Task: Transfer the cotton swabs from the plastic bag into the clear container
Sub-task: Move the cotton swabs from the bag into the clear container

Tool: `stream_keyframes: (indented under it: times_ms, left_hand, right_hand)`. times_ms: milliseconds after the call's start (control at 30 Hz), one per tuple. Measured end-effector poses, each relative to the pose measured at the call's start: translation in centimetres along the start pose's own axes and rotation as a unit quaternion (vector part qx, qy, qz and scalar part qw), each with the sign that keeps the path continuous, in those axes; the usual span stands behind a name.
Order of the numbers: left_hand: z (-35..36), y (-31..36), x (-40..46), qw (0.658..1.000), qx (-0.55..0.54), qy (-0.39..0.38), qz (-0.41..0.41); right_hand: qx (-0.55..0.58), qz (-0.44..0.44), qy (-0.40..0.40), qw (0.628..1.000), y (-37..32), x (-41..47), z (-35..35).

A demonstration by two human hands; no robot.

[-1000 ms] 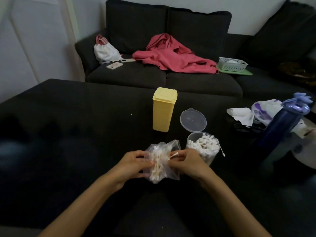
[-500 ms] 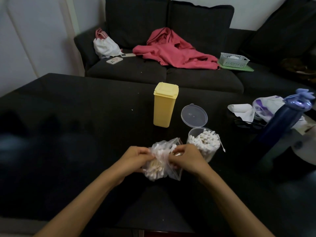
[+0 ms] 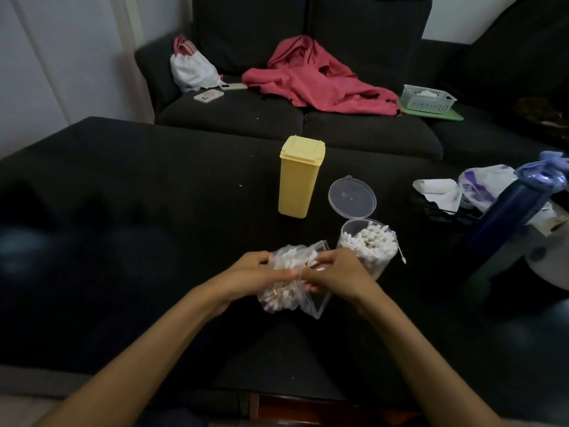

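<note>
The swab tip that stuck out above the right hand [image 3: 331,272] a second ago is gone, and both hands, the left hand [image 3: 255,274] too, now grip the crumpled clear plastic bag [image 3: 289,291] of white cotton swabs [image 3: 281,298] beside the almost full clear round container [image 3: 368,245], so I judge another pick is being prepared.

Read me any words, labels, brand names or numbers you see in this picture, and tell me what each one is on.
No text can be read anywhere in this view.
White bag with purple print: purple marks, too blurred to read.
Yellow container: no label visible.
Clear container: no label visible.
Plastic bag: no print visible.
Blue bottle: no legible marking.
Phone on the sofa: nothing readable.
</note>
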State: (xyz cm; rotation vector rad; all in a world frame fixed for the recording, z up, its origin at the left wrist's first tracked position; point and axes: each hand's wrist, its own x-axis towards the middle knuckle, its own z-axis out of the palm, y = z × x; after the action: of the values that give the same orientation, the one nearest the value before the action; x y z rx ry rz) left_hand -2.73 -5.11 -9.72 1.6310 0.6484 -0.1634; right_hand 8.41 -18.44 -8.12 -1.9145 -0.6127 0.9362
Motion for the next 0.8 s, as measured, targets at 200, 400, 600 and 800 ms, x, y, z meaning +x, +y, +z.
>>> stream_keyframes:
  times_ms: [200, 400, 600, 800]
  left_hand:
    - [-0.1, -0.5, 0.5, 0.996, -0.059, 0.070, 0.017]
    - [0.1, -0.6, 0.5, 0.994, -0.067, 0.081, 0.040]
    - [0.1, -0.8, 0.8, 0.995, -0.046, 0.062, 0.062]
    - [-0.2, -1.0, 1.3, 0.988, 0.060, 0.109, 0.096]
  right_hand:
    - [0.061, 0.030, -0.016, 0.998, -0.3, -0.1, -1.0]
    - [0.042, 0.051, -0.065, 0.996, -0.7, -0.4, -1.3]
    - [0.017, 0.074, -0.060, 0.995, -0.7, -0.1, -0.9]
    - [0.015, 0.079, -0.057, 0.995, -1.1, -0.4, -2.3]
